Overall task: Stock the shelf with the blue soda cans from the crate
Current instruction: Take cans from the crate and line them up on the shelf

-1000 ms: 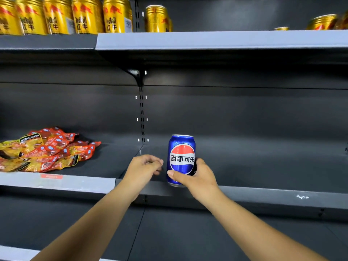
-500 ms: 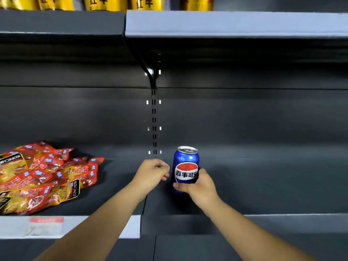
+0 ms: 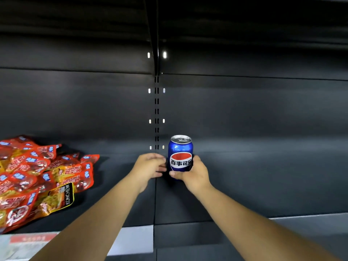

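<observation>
Upright blue aluminium soda can with red-white-blue roundel and silver lid (image 3: 180, 154) gripped low on its body by right hand (image 3: 194, 173), thumb across the front under the label, fingers wrapped behind. Can deep on dark grey metal shelf (image 3: 263, 185), near the back panel, just right of the slotted black upright post (image 3: 156, 110). Base hidden by the hand; contact with shelf deck not resolvable. Left hand (image 3: 148, 166) just left of can, fingers curled loosely inward, nothing seen in it; touching the can or not: cannot tell. Heap of red and yellow foil snack packets (image 3: 37, 179) well left of can, same shelf level
</observation>
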